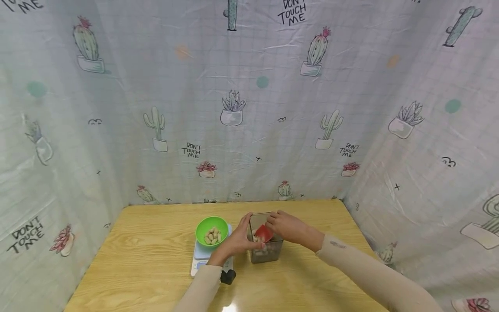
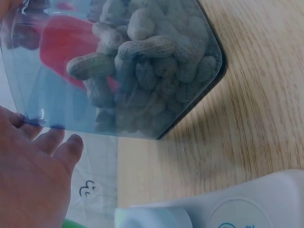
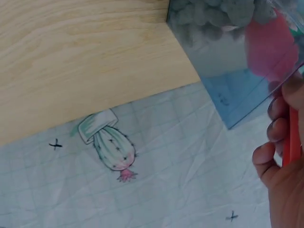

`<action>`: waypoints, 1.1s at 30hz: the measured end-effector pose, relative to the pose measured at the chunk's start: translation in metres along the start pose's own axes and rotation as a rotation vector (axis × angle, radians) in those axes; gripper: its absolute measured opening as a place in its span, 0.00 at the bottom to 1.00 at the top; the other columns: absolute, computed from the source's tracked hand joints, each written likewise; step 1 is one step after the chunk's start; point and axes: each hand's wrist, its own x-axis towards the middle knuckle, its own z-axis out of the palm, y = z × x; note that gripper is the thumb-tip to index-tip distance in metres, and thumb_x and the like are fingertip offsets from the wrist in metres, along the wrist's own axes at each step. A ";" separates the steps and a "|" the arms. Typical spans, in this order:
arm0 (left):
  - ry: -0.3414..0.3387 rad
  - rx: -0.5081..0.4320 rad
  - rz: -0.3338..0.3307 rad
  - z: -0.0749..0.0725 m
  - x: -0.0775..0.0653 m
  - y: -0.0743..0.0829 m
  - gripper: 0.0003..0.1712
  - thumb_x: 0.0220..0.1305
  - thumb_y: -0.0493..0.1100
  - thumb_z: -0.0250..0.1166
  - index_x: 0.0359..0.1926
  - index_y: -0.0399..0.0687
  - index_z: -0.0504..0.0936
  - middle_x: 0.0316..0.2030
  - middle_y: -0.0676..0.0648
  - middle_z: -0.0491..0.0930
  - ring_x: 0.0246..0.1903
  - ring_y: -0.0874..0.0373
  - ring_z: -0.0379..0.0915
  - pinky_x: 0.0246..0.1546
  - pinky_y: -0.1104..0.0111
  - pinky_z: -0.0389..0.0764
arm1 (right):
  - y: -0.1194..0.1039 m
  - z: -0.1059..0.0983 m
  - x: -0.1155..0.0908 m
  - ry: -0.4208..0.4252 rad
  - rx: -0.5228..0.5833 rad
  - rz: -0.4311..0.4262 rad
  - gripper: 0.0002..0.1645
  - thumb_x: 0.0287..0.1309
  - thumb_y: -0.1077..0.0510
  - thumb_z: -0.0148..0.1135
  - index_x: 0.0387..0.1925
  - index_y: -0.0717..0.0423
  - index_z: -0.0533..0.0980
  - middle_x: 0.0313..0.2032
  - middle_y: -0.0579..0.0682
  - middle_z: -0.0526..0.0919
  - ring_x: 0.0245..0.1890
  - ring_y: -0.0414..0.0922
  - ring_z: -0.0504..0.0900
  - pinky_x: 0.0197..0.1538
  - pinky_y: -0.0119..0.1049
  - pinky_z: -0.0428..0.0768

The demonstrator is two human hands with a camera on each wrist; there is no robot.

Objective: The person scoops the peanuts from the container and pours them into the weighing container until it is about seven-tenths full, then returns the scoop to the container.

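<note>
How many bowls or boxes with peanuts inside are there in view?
2: the green bowl on the scale, and the transparent box to its right, held by the left hand. No others show.

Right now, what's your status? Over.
Left hand grips transparent bin. Right hand grips red scoop, head inside bin by peanuts. Bin walls surround scoop's head.

Bright green blazes on the bowl, red pops from the scoop, smoky grey tints the box, yellow grain streaks the table, cacti dot the pale curtain!
</note>
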 end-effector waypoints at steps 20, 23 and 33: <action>0.006 0.009 0.004 -0.001 -0.001 0.000 0.68 0.49 0.65 0.74 0.78 0.65 0.37 0.79 0.46 0.40 0.75 0.39 0.48 0.66 0.42 0.64 | 0.007 0.000 0.003 0.063 0.196 -0.018 0.11 0.58 0.55 0.68 0.43 0.47 0.82 0.41 0.42 0.83 0.44 0.41 0.79 0.48 0.36 0.80; -0.012 0.000 0.008 -0.002 -0.001 0.001 0.69 0.48 0.66 0.74 0.79 0.64 0.37 0.79 0.45 0.39 0.75 0.40 0.47 0.67 0.43 0.64 | 0.009 -0.003 0.001 0.044 0.276 0.008 0.09 0.57 0.55 0.69 0.41 0.47 0.83 0.39 0.42 0.84 0.42 0.40 0.79 0.47 0.36 0.80; -0.008 0.028 -0.022 -0.003 0.000 0.002 0.66 0.50 0.67 0.72 0.78 0.69 0.37 0.79 0.47 0.39 0.74 0.40 0.50 0.65 0.43 0.67 | 0.007 0.000 0.002 0.086 0.246 -0.017 0.10 0.60 0.55 0.67 0.44 0.47 0.82 0.38 0.43 0.82 0.41 0.41 0.80 0.45 0.35 0.80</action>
